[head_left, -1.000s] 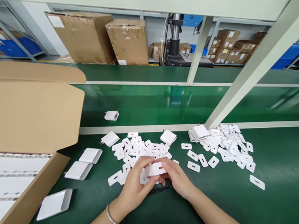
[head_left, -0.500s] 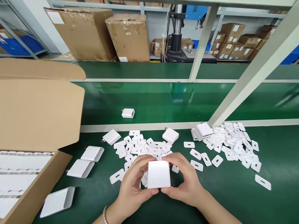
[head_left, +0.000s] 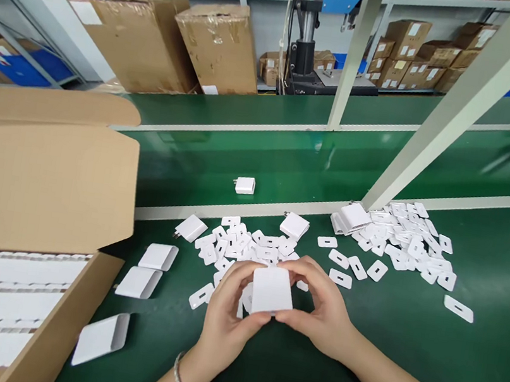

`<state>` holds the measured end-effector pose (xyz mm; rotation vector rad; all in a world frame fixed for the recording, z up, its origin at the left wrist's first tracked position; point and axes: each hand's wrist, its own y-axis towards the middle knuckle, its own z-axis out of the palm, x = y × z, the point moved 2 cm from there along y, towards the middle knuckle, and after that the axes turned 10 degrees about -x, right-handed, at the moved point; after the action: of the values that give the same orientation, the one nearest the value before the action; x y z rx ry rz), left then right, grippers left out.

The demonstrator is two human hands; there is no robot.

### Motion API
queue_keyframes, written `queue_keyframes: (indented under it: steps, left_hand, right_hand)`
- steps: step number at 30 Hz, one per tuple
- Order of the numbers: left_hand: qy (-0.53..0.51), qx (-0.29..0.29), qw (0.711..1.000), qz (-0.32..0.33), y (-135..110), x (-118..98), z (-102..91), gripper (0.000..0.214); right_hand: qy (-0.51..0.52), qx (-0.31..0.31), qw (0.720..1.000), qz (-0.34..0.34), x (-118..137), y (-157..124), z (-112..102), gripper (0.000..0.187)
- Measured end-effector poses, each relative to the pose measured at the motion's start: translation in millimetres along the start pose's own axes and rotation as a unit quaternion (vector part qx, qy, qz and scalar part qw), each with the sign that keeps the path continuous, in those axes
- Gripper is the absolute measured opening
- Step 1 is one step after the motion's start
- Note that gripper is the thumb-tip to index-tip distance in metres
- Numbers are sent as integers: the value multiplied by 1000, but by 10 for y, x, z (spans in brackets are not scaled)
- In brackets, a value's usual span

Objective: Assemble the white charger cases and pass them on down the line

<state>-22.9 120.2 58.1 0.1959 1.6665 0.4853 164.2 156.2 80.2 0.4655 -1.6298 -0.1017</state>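
Between my left hand (head_left: 230,312) and my right hand (head_left: 322,303) I hold a white charger housing (head_left: 272,291), a square block with rounded edges. The fingers of both hands curl around its sides, thumbs at the lower edge. Just behind it lies a pile of white slotted end plates (head_left: 237,246), partly hidden by my hands. To the left, several white housings lie on the bench, among them an open-ended housing (head_left: 102,339) and one with metal prongs (head_left: 191,227). Another pronged housing (head_left: 295,226) sits behind my hands.
An open cardboard box (head_left: 68,316) with rows of white pieces stands at the left. On the right lies a second pile of slotted plates (head_left: 419,247), beside a slanting frame post (head_left: 438,116). A small charger (head_left: 245,185) is on the moving-belt-like green strip behind.
The housing in my hands has tilted slightly, and its lower edge has come up a little. The small charger at the back has shifted right. The view has tipped down somewhat.
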Motion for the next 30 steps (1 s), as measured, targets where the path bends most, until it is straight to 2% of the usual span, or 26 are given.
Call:
queue_keyframes:
  steps: [3, 6, 9, 14, 19, 22, 25, 30]
  left_hand:
    - [-42, 35, 998, -42, 30, 10, 48, 47]
    - [-64, 55, 995, -46, 35, -28, 67, 46]
    - [-68, 51, 996, -29, 31, -82, 51, 46]
    - [-71, 29, 997, -17, 13, -104, 27, 43]
    - [-87, 2, 994, -67, -15, 5, 77, 44]
    - [-102, -5, 990, -101, -13, 57, 106, 42]
    - [-114, 12, 988, -107, 4, 71, 99, 44]
    - [-124, 42, 987, -91, 14, 73, 56, 48]
  right_hand:
    - [-14, -14, 1000, 11, -46, 12, 3, 47]
    - [-22, -17, 999, -28, -33, 0, -22, 49]
    - [-21, -2, 997, -73, 7, -17, -49, 50]
    - [-4, 3, 994, -107, 33, -26, -44, 48]
    - [-13, 13, 999, -38, -8, 3, -18, 41]
    - [-41, 31, 999, -6, -26, 14, -8, 47]
    - [-58, 26, 998, 7, -28, 16, -13, 50]
    - [-27, 14, 1000, 0, -16, 22, -40, 52]
